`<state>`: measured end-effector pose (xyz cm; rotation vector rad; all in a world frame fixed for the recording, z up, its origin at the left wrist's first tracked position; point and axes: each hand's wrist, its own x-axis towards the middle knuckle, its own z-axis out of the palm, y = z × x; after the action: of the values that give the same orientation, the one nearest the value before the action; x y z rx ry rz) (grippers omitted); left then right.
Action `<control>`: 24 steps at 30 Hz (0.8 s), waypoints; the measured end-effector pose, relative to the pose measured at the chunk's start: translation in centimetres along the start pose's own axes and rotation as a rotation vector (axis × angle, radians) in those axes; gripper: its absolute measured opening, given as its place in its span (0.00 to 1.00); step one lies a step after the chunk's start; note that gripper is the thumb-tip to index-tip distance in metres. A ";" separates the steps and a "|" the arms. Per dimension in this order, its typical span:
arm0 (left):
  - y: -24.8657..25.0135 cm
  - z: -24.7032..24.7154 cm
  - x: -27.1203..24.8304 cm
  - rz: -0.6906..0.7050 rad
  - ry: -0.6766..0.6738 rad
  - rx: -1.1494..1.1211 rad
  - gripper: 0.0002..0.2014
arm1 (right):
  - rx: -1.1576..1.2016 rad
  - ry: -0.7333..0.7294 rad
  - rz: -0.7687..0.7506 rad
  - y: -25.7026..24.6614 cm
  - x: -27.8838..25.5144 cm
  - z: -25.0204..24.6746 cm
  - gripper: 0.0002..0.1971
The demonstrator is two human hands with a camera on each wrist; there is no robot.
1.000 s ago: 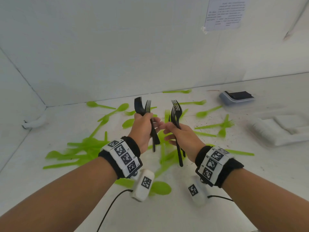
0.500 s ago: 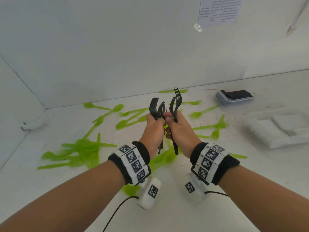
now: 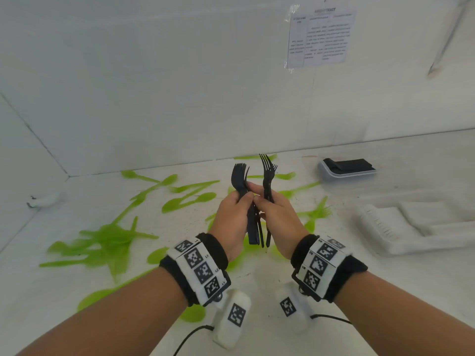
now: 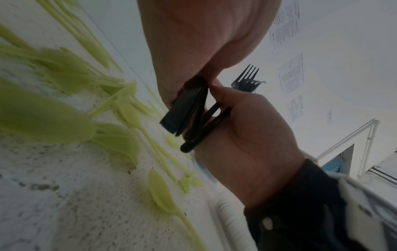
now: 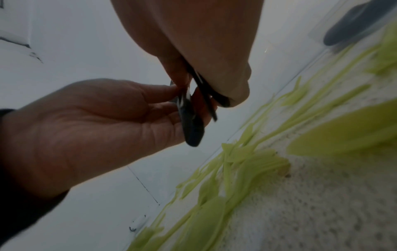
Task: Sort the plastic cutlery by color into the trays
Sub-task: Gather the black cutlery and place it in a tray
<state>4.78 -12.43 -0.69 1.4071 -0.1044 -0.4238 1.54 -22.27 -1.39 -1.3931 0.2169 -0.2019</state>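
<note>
Black plastic forks, two bundles, exact count unclear. Left bundle [image 3: 241, 187] gripped by left hand [image 3: 231, 217]; right bundle [image 3: 267, 176] gripped by right hand [image 3: 279, 217]; hands touching, above desk [image 3: 257, 278] middle. Grey tray [image 3: 347, 173], far right edge: black cutlery inside. White tray [image 3: 385, 229], right edge: contents unclear. Green cutlery [image 3: 108, 240] scattered over desk, uncounted.

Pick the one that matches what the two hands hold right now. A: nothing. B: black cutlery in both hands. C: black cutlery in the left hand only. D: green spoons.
B: the left hand and right hand each grip black cutlery, while the green cutlery lies on the table.
</note>
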 end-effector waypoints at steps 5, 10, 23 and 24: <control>0.0 0.2 -0.8 -0.010 -0.017 0.042 0.12 | 0.083 -0.116 0.077 -1.1 -0.4 -1.7 0.17; 0.3 0.7 -1.1 -0.015 -0.011 0.066 0.10 | 0.017 -0.124 0.062 -1.2 -0.5 -2.6 0.14; 0.2 2.3 -2.6 -0.035 0.066 -0.144 0.10 | -0.139 -0.173 -0.058 -1.4 -1.7 -5.9 0.14; 0.1 2.5 -2.8 -0.027 0.047 -0.140 0.11 | -0.175 -0.203 -0.078 -1.2 -2.0 -5.8 0.17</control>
<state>1.46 -13.76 0.37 1.2806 -0.0171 -0.4122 -1.95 -27.48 -1.06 -1.5862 0.0116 -0.1067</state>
